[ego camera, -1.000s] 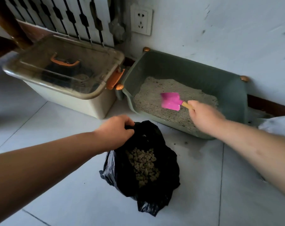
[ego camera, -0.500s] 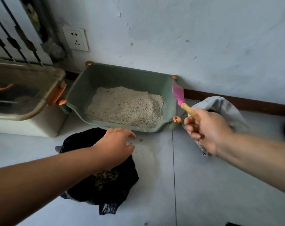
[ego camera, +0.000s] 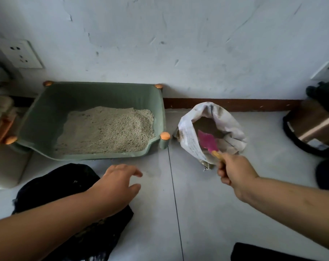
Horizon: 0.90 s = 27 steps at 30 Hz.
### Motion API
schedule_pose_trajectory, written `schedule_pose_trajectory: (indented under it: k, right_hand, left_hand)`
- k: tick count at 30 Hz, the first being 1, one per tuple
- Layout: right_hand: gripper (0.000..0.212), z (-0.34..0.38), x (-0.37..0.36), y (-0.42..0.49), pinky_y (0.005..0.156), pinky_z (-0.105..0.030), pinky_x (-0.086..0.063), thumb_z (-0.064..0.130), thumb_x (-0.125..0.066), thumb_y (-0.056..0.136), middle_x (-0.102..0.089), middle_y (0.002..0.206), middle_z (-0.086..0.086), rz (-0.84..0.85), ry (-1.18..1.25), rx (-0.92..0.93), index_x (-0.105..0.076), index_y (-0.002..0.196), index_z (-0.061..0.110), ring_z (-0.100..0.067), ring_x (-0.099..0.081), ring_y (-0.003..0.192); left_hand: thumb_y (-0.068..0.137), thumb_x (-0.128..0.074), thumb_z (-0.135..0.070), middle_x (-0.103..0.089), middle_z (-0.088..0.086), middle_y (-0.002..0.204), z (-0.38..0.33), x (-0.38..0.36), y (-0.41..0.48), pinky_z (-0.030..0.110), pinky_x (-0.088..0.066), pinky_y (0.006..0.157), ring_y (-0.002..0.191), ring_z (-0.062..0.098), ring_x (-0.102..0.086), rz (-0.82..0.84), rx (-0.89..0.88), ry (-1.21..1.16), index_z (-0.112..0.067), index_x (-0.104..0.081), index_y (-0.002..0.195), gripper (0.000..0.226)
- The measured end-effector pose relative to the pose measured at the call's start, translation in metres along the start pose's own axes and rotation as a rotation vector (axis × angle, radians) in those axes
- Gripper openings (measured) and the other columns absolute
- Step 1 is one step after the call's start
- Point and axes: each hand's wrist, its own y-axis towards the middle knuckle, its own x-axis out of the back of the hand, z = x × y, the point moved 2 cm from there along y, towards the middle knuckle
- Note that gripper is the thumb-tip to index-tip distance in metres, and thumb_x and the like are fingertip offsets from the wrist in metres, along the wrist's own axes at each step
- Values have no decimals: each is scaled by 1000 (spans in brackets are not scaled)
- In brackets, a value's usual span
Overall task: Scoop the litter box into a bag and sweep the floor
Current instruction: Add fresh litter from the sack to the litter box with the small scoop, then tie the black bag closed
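Grey tile floor (ego camera: 207,213), scuffed white wall (ego camera: 197,44) | left hand (ego camera: 114,185) spread loosely | right hand (ego camera: 235,172) gripping pink scoop (ego camera: 208,141)

Two bare arms belonged to the person. Behind the left hand (ego camera: 116,187), the left forearm (ego camera: 46,223) was uncovered all the way back to the edge of view, and behind the right hand (ego camera: 235,172) the right forearm (ego camera: 291,200) was likewise uncovered. A faint thin line crossed the skin well behind the right hand's wrist.
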Motion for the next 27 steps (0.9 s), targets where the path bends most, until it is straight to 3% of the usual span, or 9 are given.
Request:
schedule_pose_trajectory:
  k: [3, 6, 11, 14, 16, 20, 23, 25, 27]
  right_hand:
    - [26, 5, -5, 30, 36, -17, -22, 14, -40, 95, -46, 61, -3, -15, 40, -52, -56, 73, 14, -12, -37, 45]
    - [27, 14, -14, 57, 35, -17, -28, 24, -40, 100, -52, 64, -3, 6, 108, -99, -56, 81, 13, -11, -43, 46]
    - [41, 25, -19, 71, 54, -27, -47, 41, -39, 101, -69, 80, -14, 27, 22, -134, -57, 91, 6, -20, -64, 66]
    - [38, 22, -15, 64, 42, -24, -37, 44, -39, 100, -59, 66, -7, -121, -175, -32, -57, 92, 10, -18, -51, 50]
    - [31, 17, -20, 50, 33, -18, -27, 41, -39, 99, -46, 65, -5, -109, -220, 53, -51, 84, 17, -16, -39, 46]
    - [26, -5, -54, 5, 39, -20, -26, 30, -46, 99, -46, 65, -7, 334, -346, 62, -53, 82, 12, -14, -39, 47]
    - [25, -18, -90, -27, 44, -23, -43, 23, -54, 96, -58, 73, -9, 690, -756, 102, -62, 90, 1, -14, -57, 58]
    - [27, -25, -112, -38, 53, -23, -52, 27, -57, 94, -62, 81, -9, 828, -930, 104, -62, 94, 1, -15, -62, 67]
    - [38, -33, -140, -43, 56, -23, -51, 39, -58, 92, -63, 89, -11, 882, -1112, 115, -61, 100, 3, -17, -63, 69]
  left_hand:
    - [97, -53, -36, -48, -7, 139, 5, 0, -1, 33, -33, 113, 137, 16, -34, -14, 15, -13, -33, -54, 132, 35]
    - [96, -54, -35, -49, -8, 139, 12, -1, -2, 34, -33, 114, 137, 15, -36, -25, 23, -21, -34, -55, 130, 35]
    - [97, -53, -36, -48, -8, 141, 16, 2, -6, 32, -29, 115, 140, 14, -32, -16, 53, -21, -34, -53, 133, 36]
    - [97, -53, -36, -47, -6, 143, 24, 10, -7, 32, -30, 115, 139, 16, -33, -19, 94, -25, -33, -53, 133, 36]
    - [97, -53, -35, -47, -5, 144, 34, 16, -8, 34, -30, 115, 139, 18, -34, -30, 133, -26, -31, -53, 134, 37]
    - [94, -54, -31, -51, -2, 141, 65, 27, -13, 40, -35, 115, 137, 21, -40, -79, 199, -51, -29, -56, 131, 37]
    - [90, -58, -26, -57, -2, 135, 89, 37, -25, 40, -38, 112, 131, 23, -46, -161, 206, -54, -28, -60, 127, 36]
    - [89, -61, -23, -57, 0, 135, 107, 45, -35, 40, -38, 111, 130, 26, -47, -255, 240, -64, -26, -60, 128, 40]
    - [90, -63, -27, -53, 3, 142, 131, 51, -46, 42, -35, 114, 133, 28, -43, -358, 322, -87, -24, -55, 136, 47]
